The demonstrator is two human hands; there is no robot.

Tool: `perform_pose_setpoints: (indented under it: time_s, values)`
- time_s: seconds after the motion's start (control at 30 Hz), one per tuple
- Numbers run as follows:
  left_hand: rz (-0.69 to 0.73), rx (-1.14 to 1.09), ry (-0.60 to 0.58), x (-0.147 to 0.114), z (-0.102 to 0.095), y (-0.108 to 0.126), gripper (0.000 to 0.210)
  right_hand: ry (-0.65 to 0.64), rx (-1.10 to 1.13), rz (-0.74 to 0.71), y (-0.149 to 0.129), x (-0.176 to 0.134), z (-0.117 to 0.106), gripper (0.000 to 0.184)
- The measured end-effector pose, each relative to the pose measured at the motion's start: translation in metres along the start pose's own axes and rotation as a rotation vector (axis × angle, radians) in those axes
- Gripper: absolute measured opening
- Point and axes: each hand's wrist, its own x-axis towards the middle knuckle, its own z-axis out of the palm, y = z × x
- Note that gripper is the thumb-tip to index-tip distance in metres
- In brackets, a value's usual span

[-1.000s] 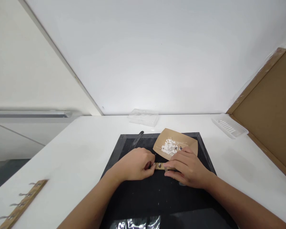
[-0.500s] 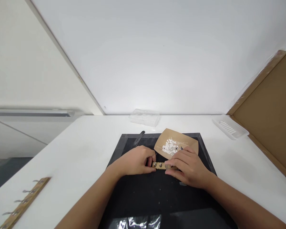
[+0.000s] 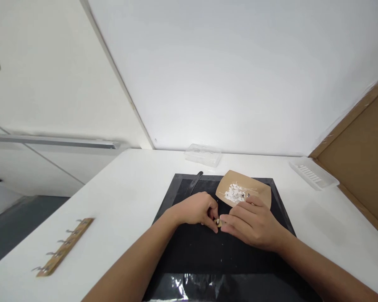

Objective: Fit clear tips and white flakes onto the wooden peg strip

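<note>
Over the black mat (image 3: 204, 251), both my hands are closed around a small wooden hook rail (image 3: 219, 222), and only a short piece with one metal fitting shows between them. My left hand (image 3: 198, 209) pinches its left part between thumb and fingers. From the right, my right hand (image 3: 252, 222) holds the other part, thumb and fingertips together; what else it may hold is hidden. Just behind the right hand, a brown paper tray (image 3: 261, 187) contains a heap of small white bits, and the raised fingers overlap its front edge.
A black-handled tool (image 3: 195, 182) lies at the mat's back left. Clear plastic boxes stand near the wall: one box (image 3: 203, 155) at the middle, a shallow tray (image 3: 324, 180) at right. Another wooden hook rail (image 3: 67, 245) lies at left. Cardboard (image 3: 359, 147) borders the right side.
The view has shifted, so the scene sits further right. My hands have come closer together on the hook rail, covering more of it; its visible piece now appears tilted.
</note>
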Motion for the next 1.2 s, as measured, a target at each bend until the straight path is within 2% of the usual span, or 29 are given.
perform_pose_setpoints:
  time_s: [0.1,0.2,0.33,0.67,0.93,1.2]
  values:
    - [0.001,-0.018,0.004,0.001,0.001,-0.004,0.037,-0.048,0.043,-0.003,-0.001,0.004,0.006,0.012]
    - [0.023,-0.036,-0.010,0.000,0.000,-0.005,0.035,-0.028,0.079,-0.014,-0.005,0.004,0.015,0.014]
    - [0.018,-0.054,-0.025,-0.003,-0.003,-0.002,0.034,-0.050,0.090,0.062,-0.008,0.003,0.021,0.018]
    - [-0.006,-0.040,-0.007,-0.004,-0.005,0.002,0.034,-0.200,0.111,0.156,-0.004,-0.003,0.029,0.027]
    - [-0.030,-0.002,0.001,-0.005,-0.004,0.005,0.039,-0.229,0.079,0.185,-0.001,-0.001,0.030,0.029]
    - [-0.063,-0.007,-0.008,-0.006,-0.006,0.008,0.042,-0.254,0.039,0.156,-0.002,0.001,0.030,0.032]
